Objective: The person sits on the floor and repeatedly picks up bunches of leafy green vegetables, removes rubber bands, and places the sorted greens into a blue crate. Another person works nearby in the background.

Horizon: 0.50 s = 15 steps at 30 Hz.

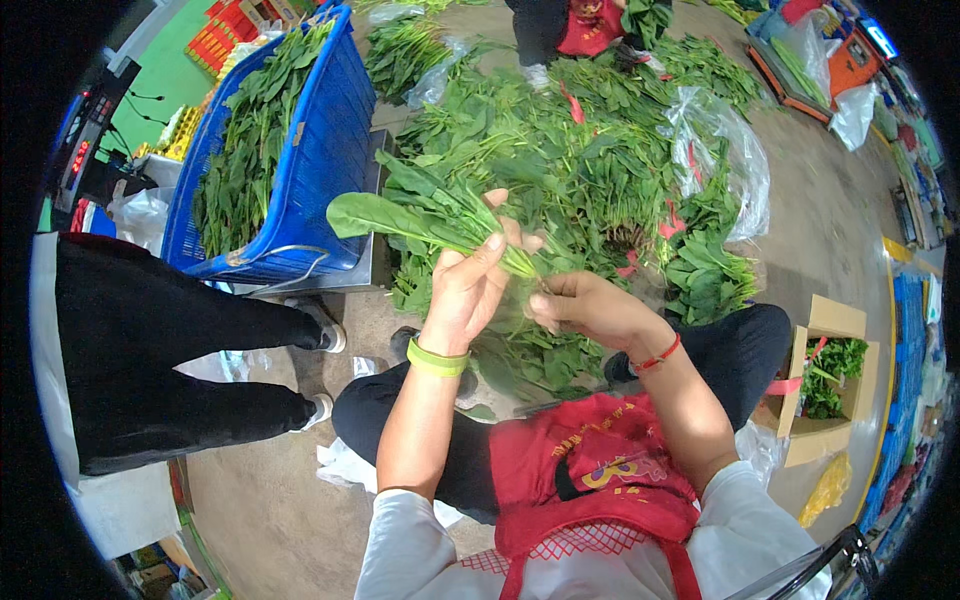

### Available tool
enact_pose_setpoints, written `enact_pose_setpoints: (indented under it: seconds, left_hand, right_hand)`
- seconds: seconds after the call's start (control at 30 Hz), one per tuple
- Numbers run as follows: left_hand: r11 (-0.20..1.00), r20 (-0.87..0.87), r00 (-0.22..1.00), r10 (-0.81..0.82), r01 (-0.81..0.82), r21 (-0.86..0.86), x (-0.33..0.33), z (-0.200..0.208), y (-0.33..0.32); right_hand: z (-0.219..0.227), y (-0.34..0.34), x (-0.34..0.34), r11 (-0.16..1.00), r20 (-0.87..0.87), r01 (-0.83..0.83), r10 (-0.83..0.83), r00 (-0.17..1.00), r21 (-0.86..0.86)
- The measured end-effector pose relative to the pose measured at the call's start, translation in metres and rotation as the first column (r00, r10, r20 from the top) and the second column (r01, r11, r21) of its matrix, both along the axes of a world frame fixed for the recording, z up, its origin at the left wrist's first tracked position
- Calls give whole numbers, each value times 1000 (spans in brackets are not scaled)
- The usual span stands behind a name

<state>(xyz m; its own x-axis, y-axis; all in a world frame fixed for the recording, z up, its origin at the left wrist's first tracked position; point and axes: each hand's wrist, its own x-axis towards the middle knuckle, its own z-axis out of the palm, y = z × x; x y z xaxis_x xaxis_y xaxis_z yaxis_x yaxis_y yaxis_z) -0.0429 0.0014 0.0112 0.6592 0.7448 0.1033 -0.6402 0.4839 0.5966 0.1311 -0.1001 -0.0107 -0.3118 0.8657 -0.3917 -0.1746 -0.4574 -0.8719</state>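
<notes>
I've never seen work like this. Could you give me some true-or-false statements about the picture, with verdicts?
1. The left hand holds a small bunch of leafy greens. True.
2. The yellow-green wristband is on the right wrist. False: it is on the left wrist; the right wears a thin red bracelet.
3. A blue crate with greens inside is at the upper left. True.
4. The cardboard box at the right is closed. False: its flaps are open and greens show inside.
5. The person wears a red apron. True.
</notes>
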Motion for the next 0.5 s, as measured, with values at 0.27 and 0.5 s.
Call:
enact_pose_setpoints:
  seconds: [0.27, 0.5]
  left_hand:
    - [983, -256, 955, 148, -170, -69, -9, 4, 1]
    - [972, -241, 955, 171, -203, -117, 1, -10, -7]
  right_hand:
    - [-43, -5, -21, 822, 689, -6, -473, 549, 569]
    - [6, 6, -45, 777, 311, 286, -518, 797, 561]
